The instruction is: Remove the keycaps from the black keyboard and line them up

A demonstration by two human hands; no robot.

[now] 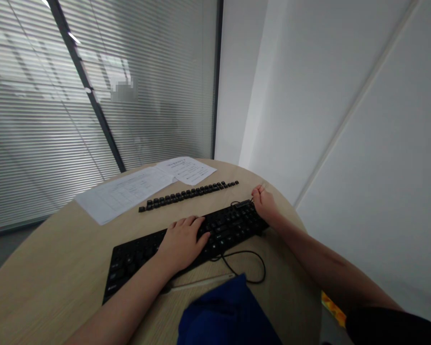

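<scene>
A black keyboard point(129, 256) lies slantwise across the round table, some of its keys hidden beneath my left hand point(182, 242). That hand rests palm down on the middle of the keyboard, fingers apart. At the keyboard's far right corner is my right hand point(265, 203), its fingers pinched together; a small pale thing seems to show at the fingertips, too small to name. Beyond the keyboard, loose black keycaps point(188, 193) stand in a long row. A thin black cable point(264, 270) loops out on the near side of the keyboard.
Printed papers point(129, 190) lie at the back left of the wooden table point(53, 268). Blue cloth point(226, 316) covers the near edge, beside a thin pale strip point(201, 282). A glass partition with blinds stands behind, and a white wall is at the right.
</scene>
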